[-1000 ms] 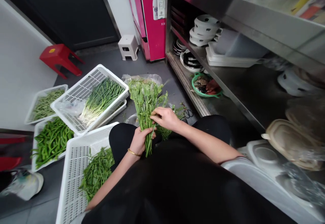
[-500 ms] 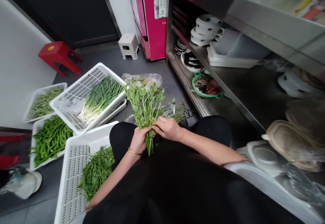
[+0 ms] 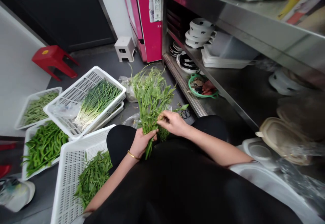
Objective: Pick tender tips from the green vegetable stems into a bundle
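Observation:
My left hand, with a gold bangle at its wrist, is closed round the stems of a bunch of leafy greens. The leaves fan out upward and away from me, while the cut stems poke out below the fist. Just right of the bunch, my right hand has its fingertips pinched together; what they hold is too small to make out. Beside my left knee stands a white perforated basket with a heap of picked greens in it.
Further left are baskets of green onions, green peppers and green beans. A plastic bag lies on the floor ahead. Steel shelving with dishes and a green colander lines the right. A person's shoe shows at lower left.
My right hand has drawn slightly right, away from the left hand and the stems. The bunch has swung a little upward and right, its leaves blurred. The view has shifted slightly.

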`<action>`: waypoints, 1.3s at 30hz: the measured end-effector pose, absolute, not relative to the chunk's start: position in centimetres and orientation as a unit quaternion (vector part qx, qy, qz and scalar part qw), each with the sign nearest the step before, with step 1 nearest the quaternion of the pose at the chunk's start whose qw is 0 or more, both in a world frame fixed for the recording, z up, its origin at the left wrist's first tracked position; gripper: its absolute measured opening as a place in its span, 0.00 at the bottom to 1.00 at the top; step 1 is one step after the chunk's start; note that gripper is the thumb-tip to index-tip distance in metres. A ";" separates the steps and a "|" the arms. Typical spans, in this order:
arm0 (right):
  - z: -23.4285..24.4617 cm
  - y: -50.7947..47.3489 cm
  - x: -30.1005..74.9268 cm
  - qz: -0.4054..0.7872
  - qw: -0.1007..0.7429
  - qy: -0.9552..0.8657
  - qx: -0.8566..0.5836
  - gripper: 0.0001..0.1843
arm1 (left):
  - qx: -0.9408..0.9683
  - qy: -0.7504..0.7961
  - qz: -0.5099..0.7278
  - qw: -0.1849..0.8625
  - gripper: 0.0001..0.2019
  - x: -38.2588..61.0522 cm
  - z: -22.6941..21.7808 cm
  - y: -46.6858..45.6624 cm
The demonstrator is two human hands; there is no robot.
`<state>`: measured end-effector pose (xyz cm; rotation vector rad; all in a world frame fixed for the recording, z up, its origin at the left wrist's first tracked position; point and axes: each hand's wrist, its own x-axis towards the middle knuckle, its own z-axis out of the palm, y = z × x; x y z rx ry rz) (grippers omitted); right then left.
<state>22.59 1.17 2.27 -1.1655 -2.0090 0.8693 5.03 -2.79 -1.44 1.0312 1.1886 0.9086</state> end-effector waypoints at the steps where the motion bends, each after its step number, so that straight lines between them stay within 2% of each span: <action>1: 2.0 1.3 22.3 0.315 0.301 -0.787 -0.437 0.09 | 0.447 0.523 0.396 0.608 0.11 5.0 -1.6 -2.7; 9: 1.2 0.9 19.5 0.092 0.113 -0.892 -0.427 0.10 | 0.406 0.548 0.420 0.599 0.09 5.1 -2.8 -2.6; 12: 1.5 1.1 18.2 0.068 0.086 -0.903 -0.416 0.09 | 0.384 0.543 0.443 0.601 0.08 5.3 -2.9 -2.5; 15: 1.3 2.0 17.7 0.171 0.139 -0.865 -0.450 0.06 | 0.364 0.555 0.442 0.604 0.08 5.3 -2.6 -2.4; 19: 1.2 3.8 20.0 0.525 0.279 -0.631 -0.498 0.04 | 0.355 0.546 0.428 0.627 0.07 5.2 -2.2 -2.4; 22: 2.6 4.7 23.9 0.665 0.391 -0.471 -0.429 0.06 | 0.339 0.530 0.434 0.644 0.07 4.9 -2.2 -2.3; 25: 4.5 4.4 27.9 0.676 0.436 -0.476 -0.357 0.10 | 0.309 0.493 0.448 0.679 0.10 4.3 -2.1 -2.0; 30: 6.0 1.0 31.9 0.665 0.314 -0.594 -0.327 0.09 | 0.268 0.476 0.445 0.710 0.17 3.2 -2.0 -1.7; 32: 6.7 -0.5 32.7 0.660 0.379 -0.575 -0.300 0.09 | 0.269 0.479 0.444 0.708 0.17 3.2 -2.1 -1.7; 36: 9.3 -1.7 34.4 0.588 0.595 -0.478 -0.269 0.09 | 0.285 0.486 0.439 0.699 0.18 3.5 -2.4 -1.6; 38: 10.3 -1.3 34.9 0.550 0.619 -0.494 -0.266 0.09 | 0.282 0.488 0.429 0.706 0.20 3.6 -2.4 -1.7; 39: 10.5 -1.0 35.0 0.549 0.584 -0.533 -0.272 0.10 | 0.278 0.486 0.425 0.711 0.20 3.6 -2.4 -1.8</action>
